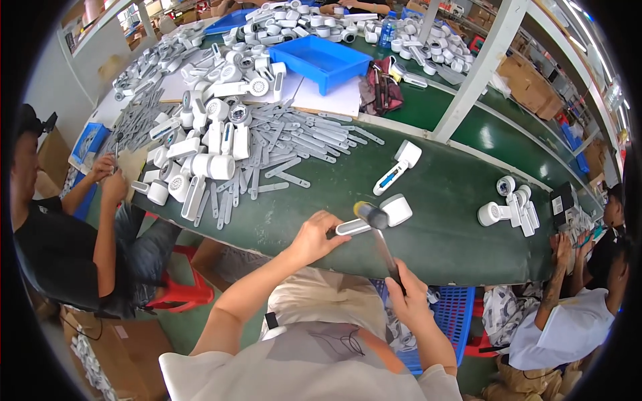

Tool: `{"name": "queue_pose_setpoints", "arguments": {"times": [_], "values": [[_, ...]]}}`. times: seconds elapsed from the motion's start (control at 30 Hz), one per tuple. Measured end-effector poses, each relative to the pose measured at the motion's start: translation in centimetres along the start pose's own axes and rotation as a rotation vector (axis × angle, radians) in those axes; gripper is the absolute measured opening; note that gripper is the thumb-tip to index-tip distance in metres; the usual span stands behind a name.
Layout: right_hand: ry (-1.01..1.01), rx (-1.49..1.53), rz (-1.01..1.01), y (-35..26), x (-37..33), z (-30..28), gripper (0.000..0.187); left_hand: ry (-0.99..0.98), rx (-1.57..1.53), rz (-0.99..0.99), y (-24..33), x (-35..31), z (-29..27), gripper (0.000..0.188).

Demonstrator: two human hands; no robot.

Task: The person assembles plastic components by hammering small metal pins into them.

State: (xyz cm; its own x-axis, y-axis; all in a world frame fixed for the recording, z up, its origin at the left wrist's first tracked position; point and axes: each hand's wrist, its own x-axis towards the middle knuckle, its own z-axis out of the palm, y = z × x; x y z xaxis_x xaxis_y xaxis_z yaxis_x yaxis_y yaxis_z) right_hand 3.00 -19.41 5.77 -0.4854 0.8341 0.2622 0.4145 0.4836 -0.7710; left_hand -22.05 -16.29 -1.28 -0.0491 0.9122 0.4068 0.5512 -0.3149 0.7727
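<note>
My left hand (314, 238) pinches the handle end of a white handheld fan (399, 209) lying on the green table, its round head to the right. In my right hand (410, 302) is a hammer (376, 217) with a dark grey and yellow head and a black grip. The hammer head hides the part where the fan's handle meets its head. Just beyond lies another white fan (408, 155), a blue strip showing inside its handle. Flat grey handle strips (304, 137) are heaped farther off to the left.
A pile of white fans (212, 166) covers the table's left, with a blue tray (319, 60) behind. Several fans (513, 212) sit at right. A blue basket (453, 321) stands below the table edge. People work at left (67, 247) and right (568, 321). A white post (478, 73) rises beyond.
</note>
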Motion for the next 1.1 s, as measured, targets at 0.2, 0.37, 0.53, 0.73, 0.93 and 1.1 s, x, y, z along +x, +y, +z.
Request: {"name": "queue_pose_setpoints", "arguments": {"times": [0.2,0.37,0.53,0.73,0.93,1.1], "values": [[-0.162,-0.044,0.09,1.9,-0.6,0.6,0.036,-0.013,-0.025,-0.012,0.4,0.5,-0.2,0.025],[-0.168,-0.025,0.102,1.5,-0.4,1.3,0.035,-0.037,-0.006,0.002,0.4,0.3,-0.4,0.025],[-0.075,0.034,0.034,0.7,-0.7,0.7,0.035,-0.013,-0.062,-0.062,0.9,0.5,-0.3,0.025],[-0.128,0.006,0.04,1.1,-0.2,0.9,0.034,-0.013,0.034,-0.006,0.0,0.9,-0.1,0.025],[-0.124,-0.043,0.033,1.7,-0.7,1.2,0.035,0.012,0.009,-0.023,0.5,0.2,-0.1,0.023],[-0.072,-0.039,0.174,1.6,-1.0,0.3,0.033,-0.005,-0.044,-0.028,0.4,0.4,0.0,0.022]]}}
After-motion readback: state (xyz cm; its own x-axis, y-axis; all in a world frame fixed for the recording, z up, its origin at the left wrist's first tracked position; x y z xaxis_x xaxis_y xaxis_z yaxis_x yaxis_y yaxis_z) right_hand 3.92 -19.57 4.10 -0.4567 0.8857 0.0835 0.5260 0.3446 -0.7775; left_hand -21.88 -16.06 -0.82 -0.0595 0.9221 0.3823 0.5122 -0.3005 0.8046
